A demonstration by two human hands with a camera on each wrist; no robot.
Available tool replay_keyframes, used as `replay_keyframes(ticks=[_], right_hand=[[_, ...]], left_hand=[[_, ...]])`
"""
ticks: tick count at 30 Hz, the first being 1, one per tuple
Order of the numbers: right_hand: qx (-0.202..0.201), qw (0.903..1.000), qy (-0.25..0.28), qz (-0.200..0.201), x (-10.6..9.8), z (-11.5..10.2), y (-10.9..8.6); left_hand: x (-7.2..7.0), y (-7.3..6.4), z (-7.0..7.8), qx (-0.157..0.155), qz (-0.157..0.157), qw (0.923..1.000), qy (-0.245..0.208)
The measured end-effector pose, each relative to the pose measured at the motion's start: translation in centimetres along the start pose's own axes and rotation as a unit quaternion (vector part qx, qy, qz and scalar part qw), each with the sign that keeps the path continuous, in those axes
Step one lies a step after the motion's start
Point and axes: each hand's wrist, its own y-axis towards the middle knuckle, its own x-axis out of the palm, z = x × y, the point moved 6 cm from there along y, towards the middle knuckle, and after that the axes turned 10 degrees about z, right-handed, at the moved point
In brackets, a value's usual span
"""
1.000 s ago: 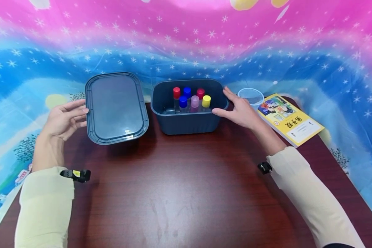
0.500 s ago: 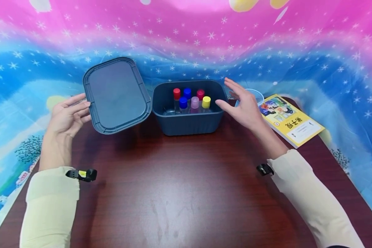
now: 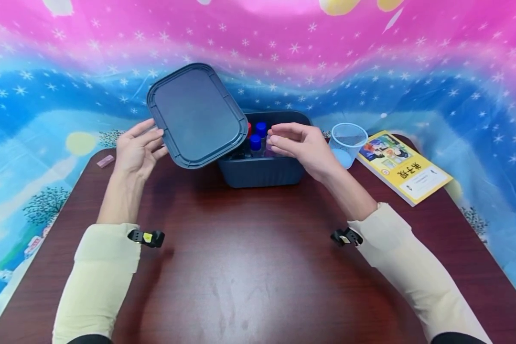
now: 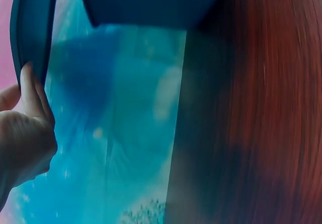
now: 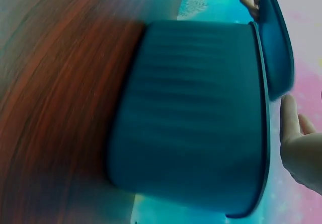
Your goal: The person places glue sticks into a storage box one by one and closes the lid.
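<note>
My left hand [image 3: 139,150] pinches the left edge of a dark grey-blue lid [image 3: 198,114] between thumb and fingers. The lid is tilted, and its right corner overlaps the left part of a matching storage bin [image 3: 262,173]. Inside the bin stand bottles with coloured caps, among them a blue cap [image 3: 255,142]; lid and right hand hide some of them. Over the bin's right side hovers my right hand [image 3: 307,145], fingers nearly straight and gripping nothing. In the right wrist view, its fingertips [image 5: 288,105] are close to the lid's edge [image 5: 276,48]; contact is unclear.
A light blue cup-like basket [image 3: 348,138] stands right of the bin. Beyond it lies a yellow book [image 3: 406,167] near the table's right edge. A small pink piece [image 3: 105,161] lies at the table's far left corner. A patterned cloth [image 3: 258,57] hangs behind.
My left hand has raised the lid and carried it right, partly over the bin. The right hand has left the bin's right rim and moved left above the bottles.
</note>
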Motion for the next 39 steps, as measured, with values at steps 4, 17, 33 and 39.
replay_keyframes(ticks=[4, 17, 33, 39], right_hand=[[0.057, 0.9964, 0.063, -0.001, 0.8, 0.6, 0.5], [0.050, 0.9881, 0.125, 0.074, 1.5, 0.8, 1.9], [-0.010, 0.9974, 0.012, 0.071, -2.0, -3.2, 1.2], [-0.061, 0.9954, -0.033, 0.067, -2.9, -5.4, 0.7]], left_hand=[[1.4, 0.1, -0.9, 0.007, 0.004, 0.9999, 0.007], [4.3, 0.2, -3.1, 0.000, -0.007, 0.9978, 0.066], [6.8, 1.9, 1.4, 0.004, -0.001, 0.9913, 0.132], [7.6, 1.7, 2.3, 0.003, -0.011, 0.9871, 0.159]])
